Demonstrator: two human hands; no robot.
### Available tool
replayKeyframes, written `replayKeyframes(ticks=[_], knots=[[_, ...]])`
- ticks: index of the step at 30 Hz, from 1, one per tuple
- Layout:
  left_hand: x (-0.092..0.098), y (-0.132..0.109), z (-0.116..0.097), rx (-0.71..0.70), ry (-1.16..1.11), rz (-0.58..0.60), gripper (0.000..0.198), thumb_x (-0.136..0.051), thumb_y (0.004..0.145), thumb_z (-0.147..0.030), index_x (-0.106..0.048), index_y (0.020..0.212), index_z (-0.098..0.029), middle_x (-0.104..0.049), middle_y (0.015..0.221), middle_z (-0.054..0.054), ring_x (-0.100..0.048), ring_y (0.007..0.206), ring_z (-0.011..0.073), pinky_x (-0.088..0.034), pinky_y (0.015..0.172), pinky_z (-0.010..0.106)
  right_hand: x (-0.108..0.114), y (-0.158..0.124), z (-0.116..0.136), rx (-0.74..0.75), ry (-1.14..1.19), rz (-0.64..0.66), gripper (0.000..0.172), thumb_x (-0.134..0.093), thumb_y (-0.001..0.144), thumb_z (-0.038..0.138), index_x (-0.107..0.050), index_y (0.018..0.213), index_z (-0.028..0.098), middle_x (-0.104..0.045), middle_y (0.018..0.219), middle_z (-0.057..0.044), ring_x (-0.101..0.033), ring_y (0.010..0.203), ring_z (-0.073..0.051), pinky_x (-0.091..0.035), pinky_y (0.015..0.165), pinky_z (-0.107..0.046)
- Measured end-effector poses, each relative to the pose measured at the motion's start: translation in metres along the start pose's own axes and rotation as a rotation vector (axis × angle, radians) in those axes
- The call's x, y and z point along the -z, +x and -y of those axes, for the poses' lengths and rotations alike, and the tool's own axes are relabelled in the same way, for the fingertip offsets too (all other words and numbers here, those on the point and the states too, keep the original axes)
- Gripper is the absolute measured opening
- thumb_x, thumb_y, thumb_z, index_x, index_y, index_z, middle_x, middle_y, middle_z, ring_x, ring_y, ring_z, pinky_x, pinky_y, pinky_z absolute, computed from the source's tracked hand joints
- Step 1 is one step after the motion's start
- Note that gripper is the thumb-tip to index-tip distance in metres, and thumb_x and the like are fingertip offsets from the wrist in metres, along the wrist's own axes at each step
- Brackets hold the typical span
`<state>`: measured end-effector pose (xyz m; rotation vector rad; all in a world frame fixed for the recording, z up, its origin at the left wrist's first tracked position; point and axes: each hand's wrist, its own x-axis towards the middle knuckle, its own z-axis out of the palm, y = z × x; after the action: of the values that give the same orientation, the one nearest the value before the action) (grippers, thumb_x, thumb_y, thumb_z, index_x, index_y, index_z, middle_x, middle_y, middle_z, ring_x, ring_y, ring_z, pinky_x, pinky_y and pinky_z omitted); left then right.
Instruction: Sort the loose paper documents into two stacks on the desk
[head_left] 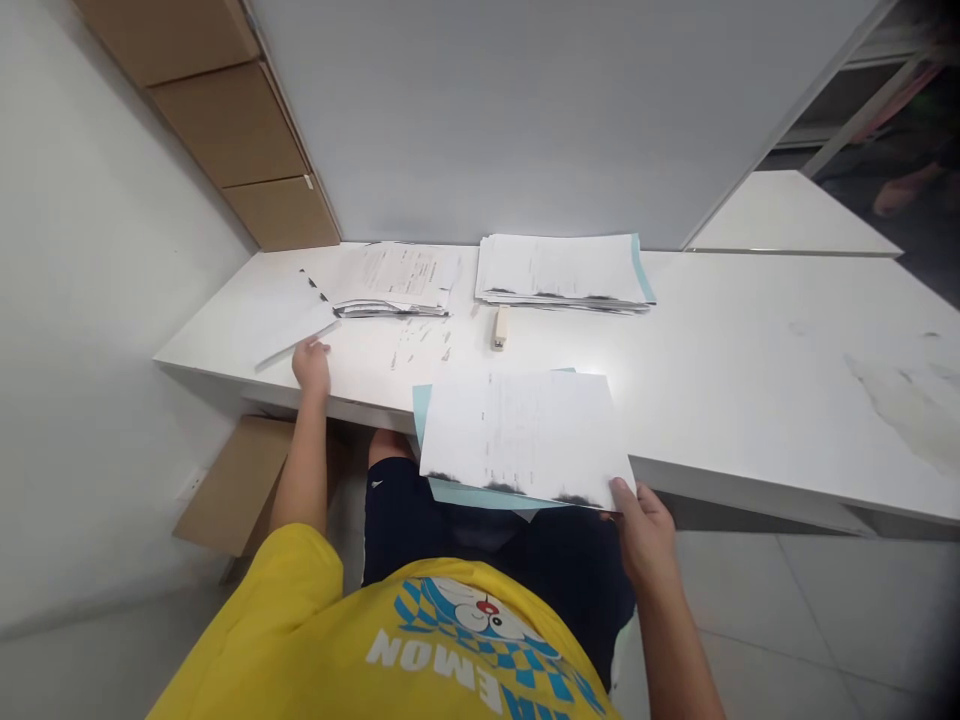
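My right hand [643, 532] pinches the near right corner of a small stack of printed white sheets [525, 430] over a light blue sheet [421, 402]; the stack hangs past the white table's [750, 340] front edge. My left hand [311, 365] reaches out to the left and holds the near edge of a single white sheet [277, 315] lying on the table, fingers closed on it. A cream stapler [500, 327] lies between the stacks. Two more piles of printed paper sit at the back: one left [397, 280], one right [562, 270].
A grey partition panel [525, 110] rises behind the table. Brown cardboard boxes [232, 120] stand stacked at the back left, and a flat cardboard piece [236, 485] lies on the floor under the table. A second white table [787, 215] stands at the far right.
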<state>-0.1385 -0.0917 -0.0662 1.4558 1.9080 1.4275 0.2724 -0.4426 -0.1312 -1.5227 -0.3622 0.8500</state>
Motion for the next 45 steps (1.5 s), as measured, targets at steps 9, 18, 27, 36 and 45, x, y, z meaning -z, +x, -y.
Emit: replayKeyframes(ticks=[9, 18, 27, 36, 45], knots=[[0.015, -0.206, 0.007, -0.238, 0.015, 0.215, 0.03, -0.053, 0.089, -0.043, -0.07, 0.098, -0.02, -0.069, 0.1, 0.013, -0.062, 0.105, 0.0282, -0.045, 0.102, 0.044, -0.02, -0.007, -0.006, -0.115, 0.112, 0.105, 0.049, -0.082, 0.063, 0.06, -0.067, 0.09, 0.021, -0.067, 0.075, -0.001, -0.052, 0.059, -0.013, -0.044, 0.052, -0.026], [0.014, -0.238, 0.0, 0.474, -0.586, 0.753, 0.063, -0.074, 0.071, -0.068, -0.074, 0.103, -0.015, -0.076, 0.104, 0.012, -0.067, 0.105, 0.0292, -0.049, 0.099, 0.041, -0.008, 0.01, 0.018, -0.062, -0.258, 0.267, 0.043, -0.074, 0.069, 0.061, -0.064, 0.08, 0.021, -0.056, 0.055, 0.003, -0.049, 0.049, -0.014, -0.044, 0.051, -0.029], [0.022, -0.189, -0.037, 0.298, -0.319, 0.885, 0.054, -0.067, 0.075, -0.068, -0.071, 0.088, -0.016, -0.068, 0.076, 0.002, -0.061, 0.073, 0.0193, -0.045, 0.066, 0.027, 0.018, 0.021, 0.035, -0.081, -0.316, 0.185, 0.047, -0.076, 0.064, 0.06, -0.069, 0.089, 0.021, -0.06, 0.058, -0.001, -0.054, 0.053, -0.017, -0.044, 0.049, -0.028], [0.01, -0.21, -0.028, 0.278, -0.329, 0.832, 0.056, -0.059, 0.079, -0.072, -0.068, 0.089, -0.018, -0.07, 0.087, 0.005, -0.063, 0.086, 0.0221, -0.049, 0.077, 0.03, 0.003, 0.009, 0.024, -0.127, -0.328, 0.109, 0.053, -0.071, 0.066, 0.066, -0.068, 0.09, 0.018, -0.048, 0.054, 0.004, -0.04, 0.049, -0.011, -0.033, 0.045, -0.026], [0.003, -0.233, -0.035, 0.268, -0.456, 0.875, 0.06, -0.072, 0.078, -0.052, -0.056, 0.127, -0.022, -0.065, 0.131, 0.01, -0.061, 0.121, 0.0274, -0.049, 0.101, 0.037, 0.018, -0.013, 0.016, -0.141, -0.421, 0.16, 0.05, -0.064, 0.072, 0.069, -0.067, 0.087, 0.021, -0.051, 0.055, 0.002, -0.047, 0.056, -0.017, -0.038, 0.052, -0.028]])
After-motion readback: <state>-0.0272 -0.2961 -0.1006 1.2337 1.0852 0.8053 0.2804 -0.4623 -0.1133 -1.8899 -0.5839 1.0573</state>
